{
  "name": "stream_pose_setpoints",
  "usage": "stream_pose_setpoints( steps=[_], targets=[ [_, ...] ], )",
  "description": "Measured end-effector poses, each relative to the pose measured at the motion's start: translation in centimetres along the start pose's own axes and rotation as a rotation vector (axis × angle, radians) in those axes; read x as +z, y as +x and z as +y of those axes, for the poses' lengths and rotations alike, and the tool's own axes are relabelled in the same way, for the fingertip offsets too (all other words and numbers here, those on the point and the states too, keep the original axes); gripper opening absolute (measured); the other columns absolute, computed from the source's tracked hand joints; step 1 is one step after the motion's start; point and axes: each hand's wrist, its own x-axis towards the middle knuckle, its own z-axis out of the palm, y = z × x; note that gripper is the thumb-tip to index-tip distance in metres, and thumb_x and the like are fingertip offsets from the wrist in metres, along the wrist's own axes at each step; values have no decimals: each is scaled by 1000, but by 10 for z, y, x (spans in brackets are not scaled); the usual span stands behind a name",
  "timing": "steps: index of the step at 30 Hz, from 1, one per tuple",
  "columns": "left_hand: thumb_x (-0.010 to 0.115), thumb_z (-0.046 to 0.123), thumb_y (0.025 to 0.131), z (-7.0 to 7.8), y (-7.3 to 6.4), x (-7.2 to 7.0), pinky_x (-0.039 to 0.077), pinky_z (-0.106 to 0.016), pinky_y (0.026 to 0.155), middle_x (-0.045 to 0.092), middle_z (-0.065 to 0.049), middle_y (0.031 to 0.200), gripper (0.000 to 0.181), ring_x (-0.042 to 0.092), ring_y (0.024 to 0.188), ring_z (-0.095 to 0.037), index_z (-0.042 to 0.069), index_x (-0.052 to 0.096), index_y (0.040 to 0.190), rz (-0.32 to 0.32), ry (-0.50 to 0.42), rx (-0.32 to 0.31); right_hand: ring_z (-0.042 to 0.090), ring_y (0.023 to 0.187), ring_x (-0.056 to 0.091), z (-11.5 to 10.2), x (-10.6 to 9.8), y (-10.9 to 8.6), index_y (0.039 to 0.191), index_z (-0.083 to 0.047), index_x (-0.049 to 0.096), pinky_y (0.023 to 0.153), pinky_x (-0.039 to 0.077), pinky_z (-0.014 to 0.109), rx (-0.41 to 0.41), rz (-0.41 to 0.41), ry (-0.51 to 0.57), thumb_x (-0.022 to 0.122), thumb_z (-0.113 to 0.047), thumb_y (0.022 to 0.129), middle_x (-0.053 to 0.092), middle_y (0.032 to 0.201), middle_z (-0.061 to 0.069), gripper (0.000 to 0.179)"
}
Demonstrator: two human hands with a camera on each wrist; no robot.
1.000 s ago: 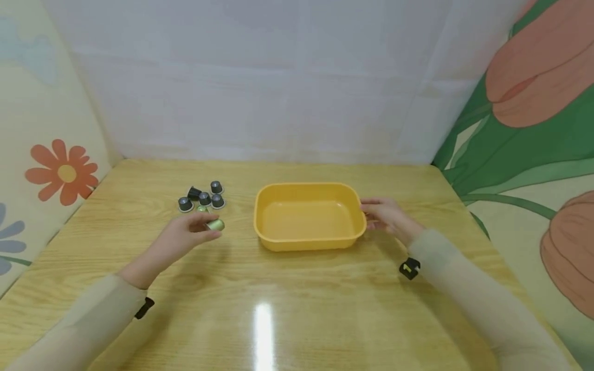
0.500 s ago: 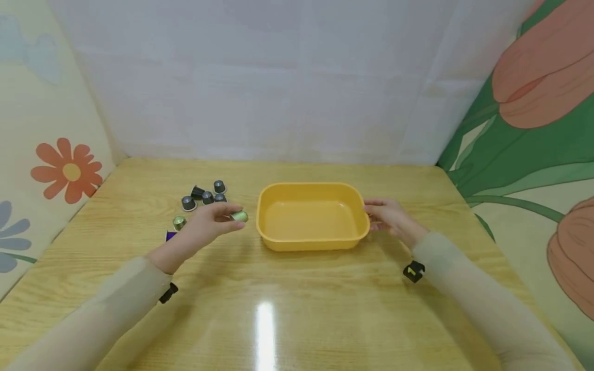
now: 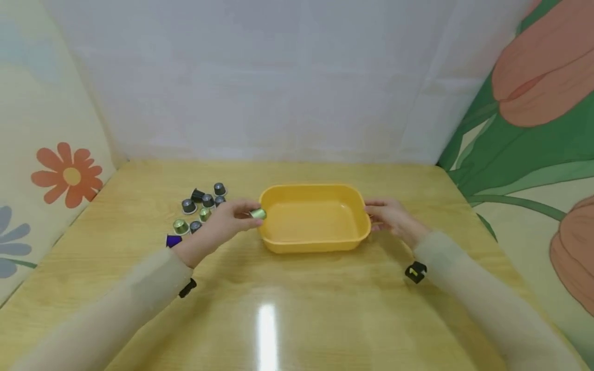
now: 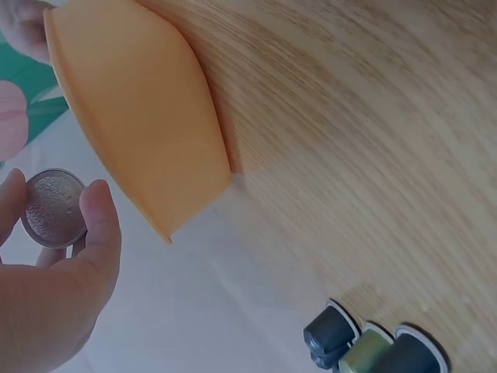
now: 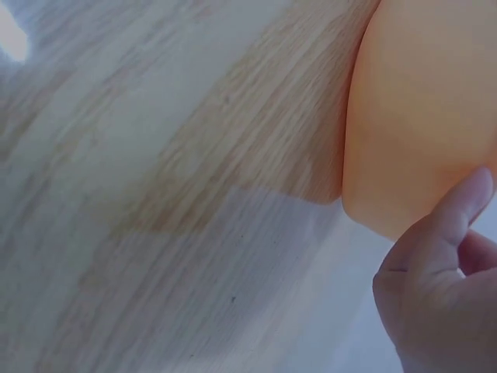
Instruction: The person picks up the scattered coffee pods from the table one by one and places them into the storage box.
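Left hand pinches green capsule by yellow bin's left rim. Right hand touches the bin's right end; can't tell if gripping. Likely loading step; next move calls for clearing the rim, then release.

Pale, even light is covering the table, and a white strip of glare is shining far from its back edge. Dim shadows are lying under both sleeves, inside the left and right edges. Everything is looking a bit fuzzy. Both wrist views are looking hazy, and the tub is showing paler there.
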Motion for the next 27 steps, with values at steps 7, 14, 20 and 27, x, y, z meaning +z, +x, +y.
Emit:
stream_pose_setpoints(
  steps=[7,14,20,27],
  targets=[
    [67,15,93,2,0,6,50,-43,94,60,-20,123,50,57,111,-33,-8,51,134,1,24,21,11,75,62,4,5,1,144,7,39,58,56,24,-28,-10,14,52,-12,101,64,98,5,49],
    [66,19,94,10,9,13,50,-44,93,58,-18,128,53,55,117,-32,-3,49,139,-48,45,7,11,74,61,3,3,1,143,9,39,57,56,24,-18,2,21,52,-9,101,63,90,1,48],
    [66,15,94,16,22,23,51,-39,91,58,-20,125,51,57,113,-33,-7,48,137,-74,13,19,11,74,61,1,0,-3,142,10,39,58,56,24,-14,13,-3,52,-9,101,63,90,0,47],
    [66,10,93,18,32,30,52,-41,92,57,-22,125,50,57,111,-33,-10,49,135,-101,9,48,11,76,60,-1,-1,-4,142,9,40,60,55,23,-24,14,-36,51,-10,102,63,96,4,46]
  ],
)
